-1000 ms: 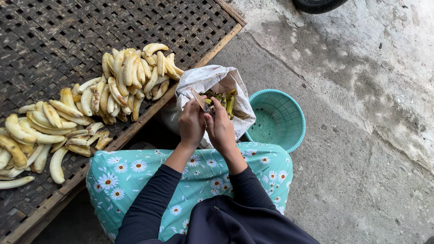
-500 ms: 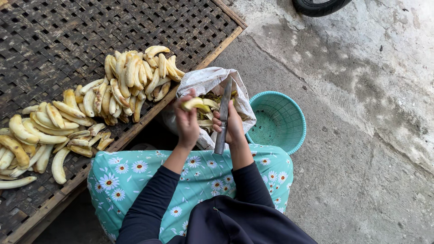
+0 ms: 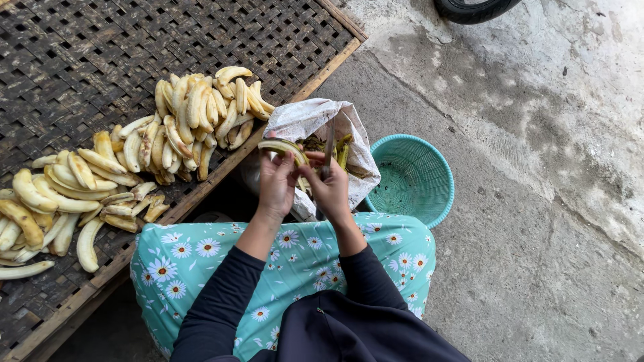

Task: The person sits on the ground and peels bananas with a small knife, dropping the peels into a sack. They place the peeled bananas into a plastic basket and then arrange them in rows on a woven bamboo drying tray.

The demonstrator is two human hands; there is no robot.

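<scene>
While both hands work over the open white bag [image 3: 315, 121], the left hand [image 3: 276, 184] is closed around a peeled banana [image 3: 282, 146], fingers wrapped on its near end, banana lying roughly level and pointing left-far. Right hand [image 3: 330, 188] is closed on a knife [image 3: 328, 144], blade pointing away from the person, upright in view, just right of the banana. Hands touch or nearly touch at the thumbs; can't tell which.

Bag sits centre frame, mouth open, banana peels [image 3: 341, 149] visible inside at right of the blade. Bag's right side is just beside a teal plastic basket [image 3: 416, 179], which stands on the concrete floor [image 3: 537, 201].

Left of the bag: woven bamboo tray [image 3: 80, 60] with a wooden frame edge running diagonally from far-centre to near-left. Two piles of peeled bananas on it:
- far pile [image 3: 201, 114], just left of the bag, near the tray edge
- near-left pile [image 3: 60, 194], spread out, reaching the frame's left edge

The piles nearly join at the middle.

Person wears dark long sleeves [image 3: 221, 302] and a teal cloth with white daisy print [image 3: 201, 268] across the lap, bottom centre. Part of a black tyre [image 3: 473, 8] shows at the far edge, right of centre.
</scene>
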